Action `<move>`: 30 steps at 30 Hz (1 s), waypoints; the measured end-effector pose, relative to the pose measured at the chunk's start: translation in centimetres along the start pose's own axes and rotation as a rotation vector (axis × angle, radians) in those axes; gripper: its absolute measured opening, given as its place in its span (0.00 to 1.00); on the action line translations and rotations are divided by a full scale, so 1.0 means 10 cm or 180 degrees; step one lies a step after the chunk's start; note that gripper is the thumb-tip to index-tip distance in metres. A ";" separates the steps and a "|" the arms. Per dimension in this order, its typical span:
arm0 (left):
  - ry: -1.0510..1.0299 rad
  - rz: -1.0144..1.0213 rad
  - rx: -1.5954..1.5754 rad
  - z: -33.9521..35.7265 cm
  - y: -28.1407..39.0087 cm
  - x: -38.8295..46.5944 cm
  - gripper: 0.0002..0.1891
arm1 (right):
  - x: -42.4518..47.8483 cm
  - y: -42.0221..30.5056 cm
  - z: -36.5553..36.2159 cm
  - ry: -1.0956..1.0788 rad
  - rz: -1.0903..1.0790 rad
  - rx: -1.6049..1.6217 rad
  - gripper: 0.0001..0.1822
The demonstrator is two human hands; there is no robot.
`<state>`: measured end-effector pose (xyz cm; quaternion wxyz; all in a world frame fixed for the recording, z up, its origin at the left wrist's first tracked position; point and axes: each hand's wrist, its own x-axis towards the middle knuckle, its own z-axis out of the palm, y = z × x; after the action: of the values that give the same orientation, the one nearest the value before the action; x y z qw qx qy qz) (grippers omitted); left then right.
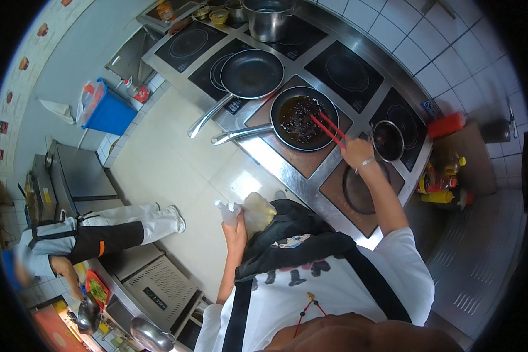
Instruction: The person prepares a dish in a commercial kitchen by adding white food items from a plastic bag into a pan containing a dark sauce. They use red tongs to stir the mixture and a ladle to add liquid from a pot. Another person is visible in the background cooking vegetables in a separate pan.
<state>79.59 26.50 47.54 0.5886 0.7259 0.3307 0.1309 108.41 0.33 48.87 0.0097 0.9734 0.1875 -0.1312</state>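
My right hand [357,154] grips a pair of red chopsticks [330,130], whose tips reach into a frying pan [305,147] on a cooktop. Dark glossy pieces [306,112] lie in brownish liquid inside that pan. In my left hand [235,233], held low by my apron, is the gathered neck of a translucent plastic bag [258,213] with something pale yellow in it. A second frying pan [252,75] stands beside the first, seemingly with nothing in it. To the right of my right hand is a small dark-filled pot [388,141].
A tall steel pot [267,22] stands at the back of the induction range. Bottles [440,180] and a red container [446,125] are at the right. At the left, a co-worker [92,237] holds a wok [89,313] by a counter. A blue bin [112,110] stands against the wall.
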 end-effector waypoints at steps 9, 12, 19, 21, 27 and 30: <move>-0.0017 0.0087 0.0088 0.01 0.03 -0.01 0.09 | 0.25 -0.04 0.18 0.0229 0.0134 0.0284 0.19; 0.0001 0.0063 0.0020 0.02 0.02 0.01 0.09 | -0.06 -0.01 0.16 0.0028 0.0012 -0.0066 0.21; -0.0025 0.0233 0.0047 0.06 0.02 -0.02 0.09 | 0.04 -0.16 0.27 0.0082 -0.0034 0.0093 0.23; 0.0003 0.0269 0.0064 0.03 0.02 -0.02 0.09 | 0.04 -0.01 0.26 0.0167 0.0304 0.0151 0.23; 0.0040 -0.0039 0.0029 0.02 -0.06 -0.04 0.09 | -0.30 0.07 -0.12 -0.0141 0.0250 -0.0186 0.25; 0.0054 0.0080 0.0045 -0.01 -0.04 -0.04 0.09 | -0.41 0.12 -0.11 -0.0127 0.0139 -0.0457 0.24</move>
<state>79.11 26.31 47.31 0.5790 0.7331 0.3275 0.1420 105.46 -2.15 50.96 0.0861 0.9713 0.1750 -0.1365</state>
